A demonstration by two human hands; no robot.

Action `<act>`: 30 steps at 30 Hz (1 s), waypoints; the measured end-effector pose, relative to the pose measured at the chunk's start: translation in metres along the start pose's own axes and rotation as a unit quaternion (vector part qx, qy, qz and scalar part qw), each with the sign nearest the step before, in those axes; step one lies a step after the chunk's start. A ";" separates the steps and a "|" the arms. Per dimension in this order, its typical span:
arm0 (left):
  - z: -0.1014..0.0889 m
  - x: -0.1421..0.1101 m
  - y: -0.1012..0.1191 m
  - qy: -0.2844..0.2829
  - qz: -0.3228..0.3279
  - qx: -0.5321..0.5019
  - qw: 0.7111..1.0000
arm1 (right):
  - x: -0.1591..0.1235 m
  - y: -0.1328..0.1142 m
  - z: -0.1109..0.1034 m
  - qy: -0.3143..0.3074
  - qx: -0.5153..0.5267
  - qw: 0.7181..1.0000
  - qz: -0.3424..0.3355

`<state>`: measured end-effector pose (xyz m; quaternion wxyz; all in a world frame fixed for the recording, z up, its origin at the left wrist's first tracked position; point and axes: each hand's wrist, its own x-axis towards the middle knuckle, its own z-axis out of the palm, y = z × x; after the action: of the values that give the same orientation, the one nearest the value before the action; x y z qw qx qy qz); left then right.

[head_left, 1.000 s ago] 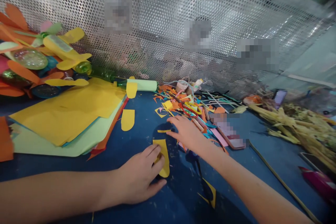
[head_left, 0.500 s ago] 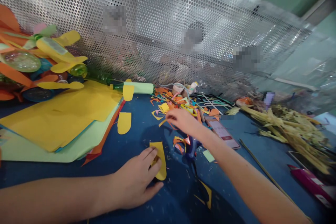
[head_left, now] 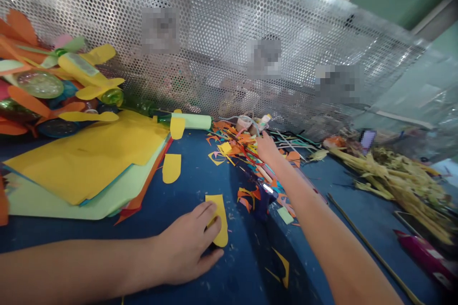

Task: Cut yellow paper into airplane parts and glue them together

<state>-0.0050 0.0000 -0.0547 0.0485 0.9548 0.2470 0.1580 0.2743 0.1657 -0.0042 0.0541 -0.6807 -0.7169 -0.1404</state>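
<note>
My left hand [head_left: 191, 243] lies on the blue table with its fingertips on a yellow paper cut-out [head_left: 222, 224], rounded at one end. Its thumb is spread away from the other fingers. My right hand [head_left: 266, 147] is stretched forward over a heap of coloured paper scraps [head_left: 232, 138], fingers loosely extended and partly hidden. Just beyond those fingers are a roll of tape [head_left: 244, 122] and a small white bottle [head_left: 265, 120] with a yellow cap. Two more yellow cut-outs, one lying flat [head_left: 171, 168] and one farther back [head_left: 177, 127], are left of the scraps.
Stacked coloured sheets [head_left: 89, 152] lie at left, below bottles with paper petals [head_left: 86, 76]. A dark blue tool [head_left: 265, 200] sits beside my right forearm. Dried husks [head_left: 390, 176], a thin stick [head_left: 372, 248] and a magenta pack [head_left: 422, 252] are at right. Perforated metal [head_left: 214, 24] stands behind.
My right hand has moved forward and to the right over the scraps, and the yellow strip by its fingers no longer shows there. My left hand stays on the cut-out.
</note>
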 end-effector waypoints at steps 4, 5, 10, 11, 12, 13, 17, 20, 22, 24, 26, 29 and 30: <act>0.001 0.000 -0.001 0.000 -0.001 -0.010 1.000 | -0.002 -0.005 -0.007 0.034 0.000 0.999 0.042; 0.002 0.000 -0.001 0.002 -0.003 -0.014 1.000 | -0.002 -0.009 -0.010 0.036 0.005 0.998 0.045; 0.002 0.000 -0.002 0.015 -0.009 -0.031 0.999 | -0.004 -0.038 -0.017 0.002 0.061 0.998 -0.012; 0.002 0.000 -0.001 0.015 -0.008 -0.031 0.999 | -0.005 -0.045 -0.016 -0.006 0.077 0.996 -0.033; 0.001 0.000 -0.001 0.015 -0.006 -0.029 0.999 | -0.005 -0.050 -0.014 -0.013 0.091 0.994 -0.051; 0.001 0.000 -0.001 0.014 -0.005 -0.026 1.000 | -0.004 -0.055 -0.012 -0.018 0.104 0.992 -0.064; 0.000 0.000 0.000 0.011 -0.003 -0.017 1.000 | -0.001 -0.065 -0.004 -0.029 0.127 0.989 -0.069; -0.001 -0.001 0.000 0.011 -0.003 -0.022 1.000 | -0.003 -0.064 -0.003 -0.052 0.130 0.989 -0.054; -0.002 -0.002 0.000 0.008 -0.003 -0.030 1.000 | -0.008 -0.064 -0.003 -0.086 0.132 0.986 -0.056; -0.002 -0.001 0.000 0.005 -0.005 -0.039 0.999 | -0.014 -0.066 -0.005 -0.114 0.137 0.982 -0.063; -0.002 0.000 0.000 0.006 -0.008 -0.045 0.999 | -0.019 -0.068 -0.007 -0.121 0.144 0.980 -0.065; -0.002 0.001 -0.001 0.008 -0.005 -0.043 0.999 | -0.024 -0.068 -0.015 -0.112 0.163 0.978 -0.069; -0.002 0.001 -0.001 0.008 -0.004 -0.039 0.999 | -0.026 -0.068 -0.019 -0.108 0.174 0.976 -0.074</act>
<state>-0.0053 0.0009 -0.0530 0.0840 0.9499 0.2448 0.1752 0.2068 0.1336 -0.0015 0.0836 -0.6173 -0.7802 0.0568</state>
